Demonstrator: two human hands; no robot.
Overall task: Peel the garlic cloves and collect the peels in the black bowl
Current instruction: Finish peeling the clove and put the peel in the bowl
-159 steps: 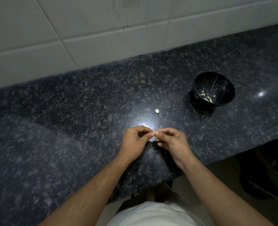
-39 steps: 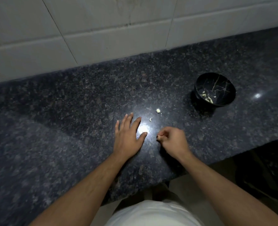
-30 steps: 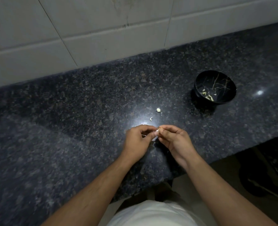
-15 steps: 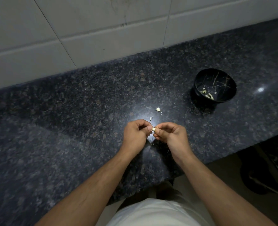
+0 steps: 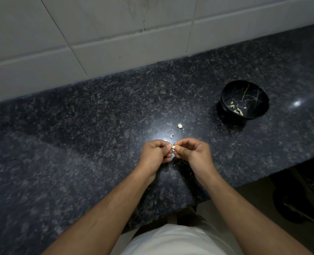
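Both hands are raised just above the near part of the dark speckled granite counter [image 5: 78, 144], meeting fingertip to fingertip. The left hand [image 5: 155, 153] has its fingers curled inward, thumb and forefinger closed on a small pale garlic clove [image 5: 174, 147]. The right hand [image 5: 193, 153] is likewise curled, its thumb and forefinger pinching the same clove from the opposite side. The clove is held between the two hands, clear of the counter surface. Only a small pale tip is exposed between the fingertips; the rest is covered, so its long axis and the direction it points cannot be determined. On the counter just beyond the hands lies a small curved pale peel fragment [image 5: 171, 136], and slightly farther on, toward the right, a small pale yellowish garlic piece [image 5: 179, 126]; the two lie near each other but apart. The black bowl [image 5: 226, 100] stands upright on the counter well to the right of the hands and farther back, with gold vein-like lines inside. Several pale peels [image 5: 236, 109] lie in its bottom. A white tiled wall [image 5: 115, 34] runs behind the counter. A white garment [image 5: 170, 242] shows at the bottom edge of the view.
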